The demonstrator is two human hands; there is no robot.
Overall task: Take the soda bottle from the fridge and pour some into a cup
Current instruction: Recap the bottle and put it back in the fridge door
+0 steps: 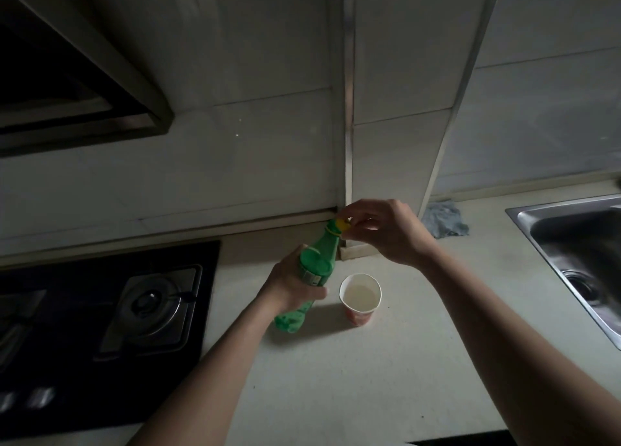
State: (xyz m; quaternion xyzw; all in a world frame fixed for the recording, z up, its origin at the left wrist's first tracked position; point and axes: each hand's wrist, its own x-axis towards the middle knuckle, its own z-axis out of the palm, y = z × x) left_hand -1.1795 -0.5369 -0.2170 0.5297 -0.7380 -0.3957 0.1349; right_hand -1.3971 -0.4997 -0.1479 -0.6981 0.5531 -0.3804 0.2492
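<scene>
A green soda bottle stands on the pale countertop, leaning slightly. My left hand grips it around the middle, over the label. My right hand pinches the yellow cap at the bottle's mouth with fingertips and thumb. Whether the cap is screwed on or loose cannot be told. Just right of the bottle's base stands a paper cup, white inside with a red outside, holding some pale liquid.
A black gas hob with a burner lies to the left, under a range hood. A steel sink is at the right. A grey-blue cloth lies by the tiled wall behind my right hand.
</scene>
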